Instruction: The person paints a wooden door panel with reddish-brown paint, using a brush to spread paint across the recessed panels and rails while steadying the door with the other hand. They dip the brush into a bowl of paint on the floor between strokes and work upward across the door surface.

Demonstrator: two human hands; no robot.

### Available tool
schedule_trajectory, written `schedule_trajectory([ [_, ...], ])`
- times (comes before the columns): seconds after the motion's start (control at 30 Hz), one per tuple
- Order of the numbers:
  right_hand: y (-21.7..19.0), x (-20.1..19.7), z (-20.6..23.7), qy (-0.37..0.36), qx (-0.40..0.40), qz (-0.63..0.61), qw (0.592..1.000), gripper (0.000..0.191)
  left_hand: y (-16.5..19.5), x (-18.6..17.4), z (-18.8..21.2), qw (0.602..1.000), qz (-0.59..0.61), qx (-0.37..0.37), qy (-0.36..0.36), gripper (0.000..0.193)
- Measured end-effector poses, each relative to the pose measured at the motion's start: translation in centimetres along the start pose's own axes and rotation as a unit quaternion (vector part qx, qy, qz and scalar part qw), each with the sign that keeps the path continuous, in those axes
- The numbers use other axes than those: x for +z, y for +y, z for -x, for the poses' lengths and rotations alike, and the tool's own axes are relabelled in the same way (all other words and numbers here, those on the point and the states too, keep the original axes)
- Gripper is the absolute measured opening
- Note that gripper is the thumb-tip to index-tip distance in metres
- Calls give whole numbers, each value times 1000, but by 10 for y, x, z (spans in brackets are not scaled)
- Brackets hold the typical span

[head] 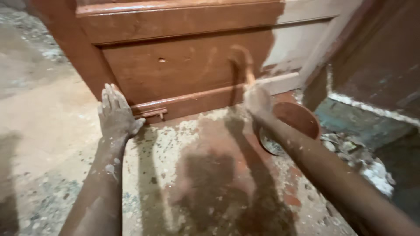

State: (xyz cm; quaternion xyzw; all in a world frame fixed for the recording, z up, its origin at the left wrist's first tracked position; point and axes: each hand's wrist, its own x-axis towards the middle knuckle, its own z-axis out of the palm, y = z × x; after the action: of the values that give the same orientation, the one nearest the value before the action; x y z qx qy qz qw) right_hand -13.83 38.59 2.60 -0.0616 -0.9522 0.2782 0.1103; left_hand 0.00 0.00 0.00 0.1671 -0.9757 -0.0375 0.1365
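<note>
A wooden door [175, 61] fills the upper view, most of it coated in reddish-brown paint, with a bare pale patch at its right. My left hand [114, 113] lies flat, fingers spread, against the door's lower left corner beside a small sliding bolt [151, 112]. My right hand [258, 101] is shut on a paintbrush [245, 61], blurred in motion, its bristles against the door's lower panel near the painted edge. Both hands and forearms are speckled with paint.
A round bowl of reddish-brown paint [299, 119] sits on the floor just right of my right wrist. The concrete floor [48, 131] is stained and spattered. Rubble lies at the right by a dark wall [380, 57].
</note>
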Motion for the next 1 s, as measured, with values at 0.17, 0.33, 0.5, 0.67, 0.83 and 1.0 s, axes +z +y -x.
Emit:
schedule_trajectory([
  [0.17,12,-41,-21,104,-117,-30,987,34,1,1,-12,996,42,46,64,128],
  [0.33,-96,-7,27,-3,-238,-20,971,58,7,-12,-18,983,55,81,156,119],
  [0.5,-186,25,105,-134,-351,-28,926,39,20,-12,-5,976,79,43,197,118],
  [0.67,-204,30,107,-116,-387,-1,915,31,30,-26,-7,972,95,24,213,120],
  [0.83,-114,0,52,-7,-325,100,940,32,42,-26,11,973,57,87,207,119],
  [1.0,-24,-19,2,33,-133,15,991,35,65,-32,11,988,68,33,132,125],
])
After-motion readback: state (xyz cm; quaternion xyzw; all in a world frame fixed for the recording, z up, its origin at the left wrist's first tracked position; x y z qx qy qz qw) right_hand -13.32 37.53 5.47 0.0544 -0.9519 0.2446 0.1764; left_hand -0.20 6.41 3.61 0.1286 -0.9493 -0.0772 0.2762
